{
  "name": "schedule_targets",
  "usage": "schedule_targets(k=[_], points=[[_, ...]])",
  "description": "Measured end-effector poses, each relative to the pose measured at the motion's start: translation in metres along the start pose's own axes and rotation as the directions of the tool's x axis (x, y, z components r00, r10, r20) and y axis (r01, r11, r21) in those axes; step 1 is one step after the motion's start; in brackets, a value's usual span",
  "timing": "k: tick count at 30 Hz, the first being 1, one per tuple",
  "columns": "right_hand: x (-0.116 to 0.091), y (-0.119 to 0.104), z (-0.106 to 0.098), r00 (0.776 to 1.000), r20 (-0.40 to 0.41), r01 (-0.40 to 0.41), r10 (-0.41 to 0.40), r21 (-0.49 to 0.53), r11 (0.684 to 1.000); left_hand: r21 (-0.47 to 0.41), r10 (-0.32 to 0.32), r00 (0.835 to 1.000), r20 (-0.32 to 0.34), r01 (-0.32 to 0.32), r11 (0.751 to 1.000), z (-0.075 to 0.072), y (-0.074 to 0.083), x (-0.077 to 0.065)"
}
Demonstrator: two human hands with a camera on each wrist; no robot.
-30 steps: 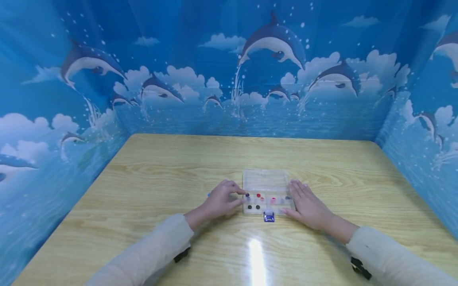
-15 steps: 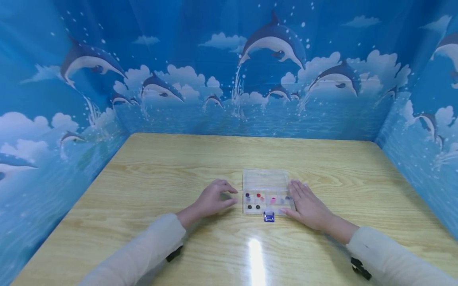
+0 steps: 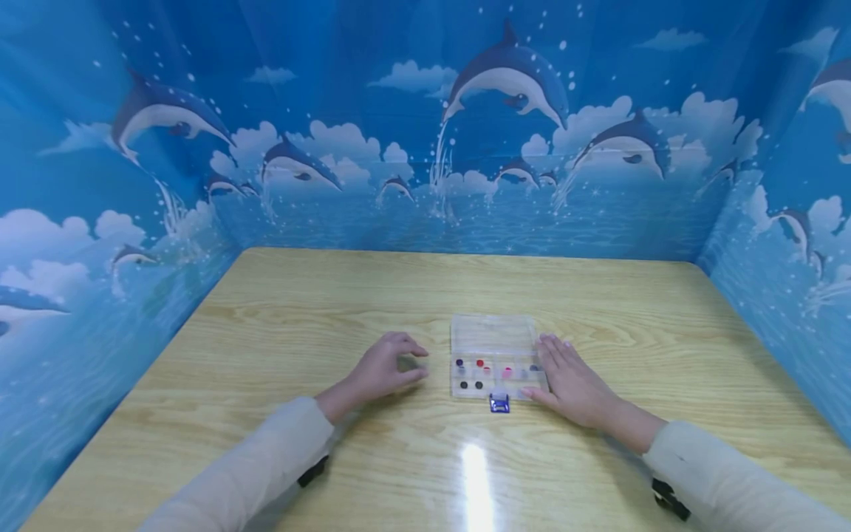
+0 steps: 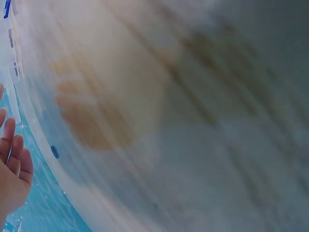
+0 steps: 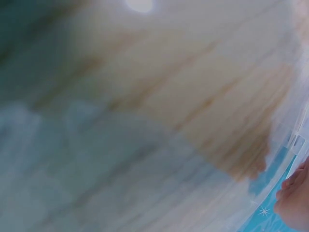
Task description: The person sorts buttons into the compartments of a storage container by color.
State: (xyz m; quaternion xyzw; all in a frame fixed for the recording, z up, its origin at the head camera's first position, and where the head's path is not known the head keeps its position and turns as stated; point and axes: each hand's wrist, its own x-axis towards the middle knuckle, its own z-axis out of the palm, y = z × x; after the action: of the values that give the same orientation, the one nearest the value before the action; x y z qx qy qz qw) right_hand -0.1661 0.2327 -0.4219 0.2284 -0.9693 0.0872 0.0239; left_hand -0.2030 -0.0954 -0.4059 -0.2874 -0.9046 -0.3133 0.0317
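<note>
A clear plastic compartment box (image 3: 493,336) lies on the table with its lid raised back. Inside it are several small round pieces, among them a dark one (image 3: 459,363), a red one (image 3: 480,363) and a pink one (image 3: 508,372). Left of the box, apart from it, my left hand (image 3: 379,368) hovers low with fingers and thumb loosely bent, and nothing shows between them. With fingers straight, my right hand (image 3: 575,383) rests against the box's right side, its thumb at the front corner. A blue clasp (image 3: 499,403) sits at the box's front edge.
In the left wrist view a small blue piece (image 4: 54,152) lies on the table beyond the left hand. The wooden tabletop (image 3: 332,284) ends at a blue dolphin-print curtain (image 3: 399,170), which stands around its back and sides.
My left hand has drawn back leftward from the dark round piece at the box's left compartment, and its fingers have spread apart. The right hand and the box have stayed in place.
</note>
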Motion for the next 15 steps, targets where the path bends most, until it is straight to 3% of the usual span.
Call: schedule_targets(k=[15], points=[[0.0002,-0.0017,-0.0009,1.000,-0.005,0.004,-0.004,-0.018,1.000,0.050,0.009,1.000,-0.005,-0.009,0.999,-0.0067,-0.0102,-0.0045]])
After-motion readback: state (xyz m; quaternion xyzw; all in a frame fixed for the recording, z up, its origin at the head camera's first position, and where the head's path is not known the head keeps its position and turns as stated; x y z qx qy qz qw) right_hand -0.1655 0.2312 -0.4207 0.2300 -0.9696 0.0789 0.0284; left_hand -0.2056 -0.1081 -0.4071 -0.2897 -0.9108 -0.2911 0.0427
